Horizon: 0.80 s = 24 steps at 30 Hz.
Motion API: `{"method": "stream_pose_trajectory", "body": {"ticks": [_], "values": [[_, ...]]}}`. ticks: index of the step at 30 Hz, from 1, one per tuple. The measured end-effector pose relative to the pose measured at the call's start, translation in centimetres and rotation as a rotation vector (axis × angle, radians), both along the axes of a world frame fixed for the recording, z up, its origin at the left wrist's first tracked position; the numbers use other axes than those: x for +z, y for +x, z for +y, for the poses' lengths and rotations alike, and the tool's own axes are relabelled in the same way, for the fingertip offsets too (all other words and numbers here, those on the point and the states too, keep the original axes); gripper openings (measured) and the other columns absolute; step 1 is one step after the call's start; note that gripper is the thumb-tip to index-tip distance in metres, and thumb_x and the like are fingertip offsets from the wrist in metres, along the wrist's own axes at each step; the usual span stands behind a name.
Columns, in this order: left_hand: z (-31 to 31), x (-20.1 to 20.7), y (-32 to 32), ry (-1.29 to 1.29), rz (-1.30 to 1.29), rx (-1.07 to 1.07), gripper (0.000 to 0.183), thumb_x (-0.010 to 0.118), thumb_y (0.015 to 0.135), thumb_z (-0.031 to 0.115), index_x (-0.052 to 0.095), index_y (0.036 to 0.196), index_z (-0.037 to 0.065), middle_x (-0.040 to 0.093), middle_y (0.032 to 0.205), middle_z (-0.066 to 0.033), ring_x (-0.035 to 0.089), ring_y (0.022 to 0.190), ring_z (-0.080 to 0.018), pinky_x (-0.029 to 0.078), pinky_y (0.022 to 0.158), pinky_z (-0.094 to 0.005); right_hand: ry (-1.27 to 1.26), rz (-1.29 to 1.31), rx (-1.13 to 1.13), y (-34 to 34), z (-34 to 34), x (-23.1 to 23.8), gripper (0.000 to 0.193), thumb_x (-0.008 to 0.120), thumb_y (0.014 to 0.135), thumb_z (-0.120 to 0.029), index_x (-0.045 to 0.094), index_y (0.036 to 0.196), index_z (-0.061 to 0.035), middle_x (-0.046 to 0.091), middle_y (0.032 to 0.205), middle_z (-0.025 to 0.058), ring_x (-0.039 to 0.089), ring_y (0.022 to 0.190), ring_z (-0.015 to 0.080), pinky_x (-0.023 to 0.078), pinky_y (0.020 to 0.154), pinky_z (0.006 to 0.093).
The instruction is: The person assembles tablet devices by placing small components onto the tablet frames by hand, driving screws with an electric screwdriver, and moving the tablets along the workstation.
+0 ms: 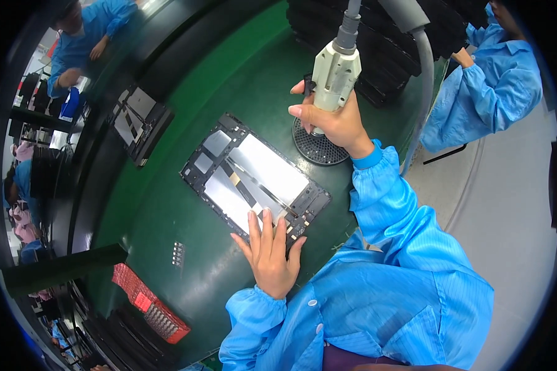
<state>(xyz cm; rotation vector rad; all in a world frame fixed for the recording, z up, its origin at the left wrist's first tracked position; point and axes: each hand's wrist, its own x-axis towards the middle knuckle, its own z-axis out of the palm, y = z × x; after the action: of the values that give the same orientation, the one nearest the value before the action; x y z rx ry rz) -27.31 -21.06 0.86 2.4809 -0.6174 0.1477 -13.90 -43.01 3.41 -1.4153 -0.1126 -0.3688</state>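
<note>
An opened tablet (263, 167), its back cover off and silver battery cells showing, lies at a slant on the green table. My left hand (271, 256) rests on its near edge with the fingers spread flat. A slim, dark, tweezers-like piece (257, 182) lies lengthwise across the cells. Beyond the tablet's right corner, my right hand (337, 122) is wrapped round a pale electric screwdriver (335, 74), which points down from a grey cable. Its lower end is over a round black gridded dish (320, 151); whether it touches the dish is hidden.
A second opened device (135, 120) sits at the far left. Red bubble wrap (145, 303) and a small strip of parts (177, 253) lie at near left. Black trays (384, 55) are stacked behind the screwdriver. Co-workers in blue sit at right (486, 93) and far left.
</note>
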Motion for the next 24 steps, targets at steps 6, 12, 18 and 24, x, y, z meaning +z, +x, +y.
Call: {"method": "stream_pose_trajectory", "body": {"ticks": [6,12,18,24], "values": [[1.2,5.5,-0.5,-0.454,0.092,-0.324,0.048,0.077,0.067,0.028,0.061,0.103,0.000,0.055,0.116,-0.0193,0.046,0.114,-0.0423,0.027,0.094,-0.0601,-0.022,0.001,-0.008,-0.2,-0.2,0.0,0.030,0.070,0.072,-0.001,0.056,0.098,0.0035,0.055,0.060,0.0025,0.052,0.048,0.0085,0.041,0.044,0.0219],[0.7,11.5,0.1,-1.572,0.470,-1.027,0.045,0.066,0.078,0.042,0.059,0.084,-0.002,0.060,0.080,-0.0158,0.060,0.064,-0.0262,0.048,0.050,-0.0340,0.023,-0.048,-0.086,-0.8,1.5,1.0,0.030,0.070,0.071,-0.003,0.058,0.099,0.0014,0.056,0.060,0.0009,0.051,0.050,0.0075,0.041,0.046,0.0222],[4.7,11.1,-0.9,-1.346,0.396,-0.886,0.029,0.071,0.074,0.025,0.064,0.085,0.000,0.064,0.083,-0.0142,0.062,0.069,-0.0248,0.050,0.058,-0.0310,0.097,-0.193,0.073,-2.4,4.4,3.4,0.036,0.065,0.074,-0.003,0.052,0.105,0.0087,0.054,0.060,0.0038,0.052,0.050,0.0111,0.042,0.049,0.0245],[13.7,4.3,0.9,-0.205,0.118,0.484,0.023,0.070,0.072,0.008,0.064,0.092,-0.002,0.063,0.083,-0.0140,0.059,0.062,-0.0191,0.047,0.054,-0.0289,0.174,-0.178,0.235,-3.6,8.1,3.8,0.035,0.064,0.074,-0.001,0.052,0.106,0.0061,0.054,0.059,0.0036,0.052,0.051,0.0107,0.041,0.049,0.0222]]}}
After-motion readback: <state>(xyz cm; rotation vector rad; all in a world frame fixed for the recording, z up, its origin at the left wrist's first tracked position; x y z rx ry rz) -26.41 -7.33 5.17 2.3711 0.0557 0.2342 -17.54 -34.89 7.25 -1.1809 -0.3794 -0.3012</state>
